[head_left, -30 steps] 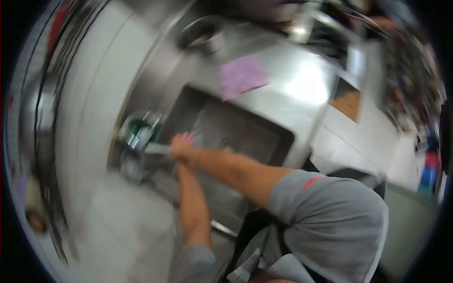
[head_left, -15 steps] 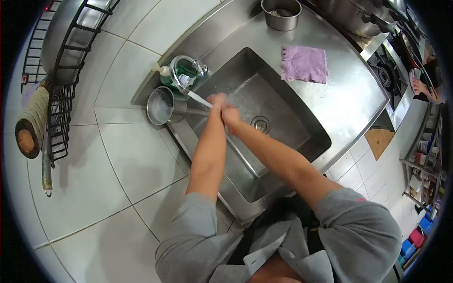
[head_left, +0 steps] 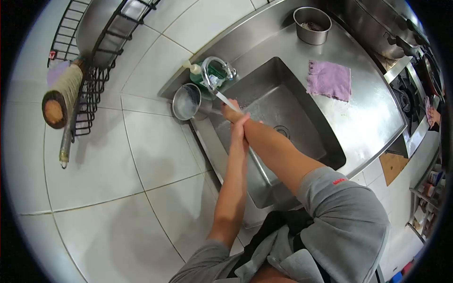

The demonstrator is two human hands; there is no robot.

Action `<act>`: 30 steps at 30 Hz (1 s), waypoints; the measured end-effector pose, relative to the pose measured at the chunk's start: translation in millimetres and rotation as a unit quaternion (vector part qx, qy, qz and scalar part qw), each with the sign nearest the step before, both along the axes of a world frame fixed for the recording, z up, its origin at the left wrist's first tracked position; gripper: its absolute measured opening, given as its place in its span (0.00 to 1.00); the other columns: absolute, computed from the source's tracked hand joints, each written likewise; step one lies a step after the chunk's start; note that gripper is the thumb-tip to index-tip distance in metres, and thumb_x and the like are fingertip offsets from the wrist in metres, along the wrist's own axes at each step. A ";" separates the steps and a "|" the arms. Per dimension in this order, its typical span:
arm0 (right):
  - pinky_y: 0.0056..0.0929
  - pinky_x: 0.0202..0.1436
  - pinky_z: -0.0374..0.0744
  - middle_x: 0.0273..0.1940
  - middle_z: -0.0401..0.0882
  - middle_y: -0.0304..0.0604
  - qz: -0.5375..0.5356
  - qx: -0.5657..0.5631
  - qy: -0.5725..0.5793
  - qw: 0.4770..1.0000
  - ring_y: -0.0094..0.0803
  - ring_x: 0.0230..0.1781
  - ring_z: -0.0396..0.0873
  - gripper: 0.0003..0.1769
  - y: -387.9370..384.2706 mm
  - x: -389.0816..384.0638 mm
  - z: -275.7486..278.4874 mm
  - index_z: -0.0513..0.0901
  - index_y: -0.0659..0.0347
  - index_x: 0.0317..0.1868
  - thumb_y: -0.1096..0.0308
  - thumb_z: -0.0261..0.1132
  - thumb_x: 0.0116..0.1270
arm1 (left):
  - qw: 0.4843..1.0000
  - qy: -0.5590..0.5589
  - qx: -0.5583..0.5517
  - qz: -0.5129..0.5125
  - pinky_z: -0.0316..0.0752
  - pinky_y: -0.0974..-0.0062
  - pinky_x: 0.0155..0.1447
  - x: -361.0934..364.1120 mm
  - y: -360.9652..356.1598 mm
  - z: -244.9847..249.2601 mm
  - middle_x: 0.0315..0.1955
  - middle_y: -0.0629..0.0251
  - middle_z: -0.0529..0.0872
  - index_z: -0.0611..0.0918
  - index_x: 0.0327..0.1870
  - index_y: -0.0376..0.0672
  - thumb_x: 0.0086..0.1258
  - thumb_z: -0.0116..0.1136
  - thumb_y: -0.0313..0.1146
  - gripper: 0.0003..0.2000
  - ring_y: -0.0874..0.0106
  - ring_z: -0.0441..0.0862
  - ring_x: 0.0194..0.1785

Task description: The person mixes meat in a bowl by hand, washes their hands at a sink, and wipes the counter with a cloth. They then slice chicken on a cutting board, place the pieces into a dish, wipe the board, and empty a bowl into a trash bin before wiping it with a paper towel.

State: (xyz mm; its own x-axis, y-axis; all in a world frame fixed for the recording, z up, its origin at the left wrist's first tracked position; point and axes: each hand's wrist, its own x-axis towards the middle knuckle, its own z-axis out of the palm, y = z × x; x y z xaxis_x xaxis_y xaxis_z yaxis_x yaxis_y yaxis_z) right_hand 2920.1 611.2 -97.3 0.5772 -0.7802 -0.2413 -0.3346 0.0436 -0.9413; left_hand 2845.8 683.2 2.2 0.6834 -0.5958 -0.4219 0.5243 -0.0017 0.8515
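Observation:
Water runs from the curved metal faucet [head_left: 207, 70] in a white stream over my right hand [head_left: 231, 111]. That hand is low over the steel sink [head_left: 302, 113], its fingers foreshortened and partly hidden by the water; I cannot tell how they are bent. My left hand [head_left: 241, 125] is closed around my right wrist, thumb and fingers wrapped on it. Behind the faucet stands a pump bottle of green liquid [head_left: 215, 78]. Close to the left of the stream, a metal pot [head_left: 187, 101] is at the sink's edge.
A purple cloth [head_left: 329, 80] and a round metal tin [head_left: 312, 26] lie on the steel counter. A black wire rack [head_left: 94, 94] with a cord-wrapped handle [head_left: 64, 96] hangs at left. At right are a stove [head_left: 406, 96] and another person's hand [head_left: 433, 115].
My hands were together under the stream; now the left has slid back onto the right wrist, and the right reaches farther under the water. The view has shifted, moving the scene rightward.

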 end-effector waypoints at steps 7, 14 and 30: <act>0.38 0.34 0.80 0.30 0.81 0.48 -0.084 0.413 -0.245 0.873 0.38 0.31 0.82 0.04 14.0 -87.6 43.7 0.80 0.63 0.36 0.72 0.62 0.60 | 0.977 -0.063 0.202 0.008 0.79 0.67 0.39 80.4 -43.3 -110.2 0.39 0.60 0.82 0.80 0.42 0.45 0.48 0.65 0.31 0.17 0.64 0.79 0.44; 0.47 0.51 0.73 0.50 0.78 0.51 0.250 0.113 0.002 0.962 0.43 0.48 0.76 0.21 -16.8 -240.4 102.9 0.79 0.57 0.51 0.61 0.65 0.56 | 0.942 -0.153 0.219 -0.206 0.74 0.63 0.56 118.3 -76.4 -73.4 0.50 0.56 0.80 0.76 0.54 0.38 0.66 0.53 0.36 0.18 0.63 0.77 0.55; 0.45 0.61 0.67 0.52 0.75 0.50 0.074 -0.354 0.229 0.904 0.46 0.56 0.71 0.17 -175.7 -406.1 75.3 0.79 0.56 0.50 0.60 0.53 0.66 | 0.972 -0.150 0.164 -0.081 0.78 0.55 0.45 163.4 -57.8 -76.0 0.32 0.53 0.77 0.74 0.39 0.40 0.66 0.46 0.29 0.06 0.58 0.78 0.37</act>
